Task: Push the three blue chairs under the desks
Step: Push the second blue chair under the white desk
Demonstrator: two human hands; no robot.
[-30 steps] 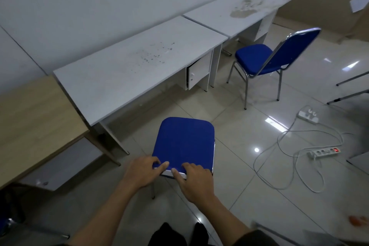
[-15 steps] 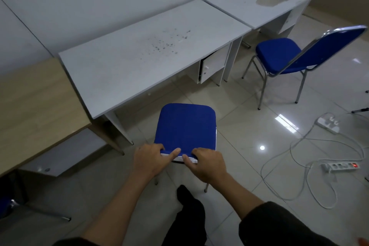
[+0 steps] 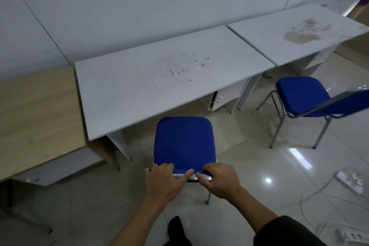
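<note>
A blue chair [image 3: 184,142] stands right in front of me, its backrest facing me and its far end at the front edge of the middle white desk [image 3: 159,78]. My left hand [image 3: 162,182] and my right hand [image 3: 220,180] both grip the top rail of its backrest, side by side. A second blue chair [image 3: 301,96] stands out on the floor to the right, in front of the right white desk [image 3: 299,32], turned sideways. A third chair is not in view.
A wooden desk [image 3: 36,114] adjoins the white one on the left. The middle desk has a small drawer cabinet [image 3: 223,98] under its right end. White power strips [image 3: 351,181] and cables lie on the tiled floor at the right. My foot [image 3: 175,227] is below the chair.
The chair has moved forward toward the middle desk with both hands on its backrest, and I have stepped closer. The view has tilted up and right.
</note>
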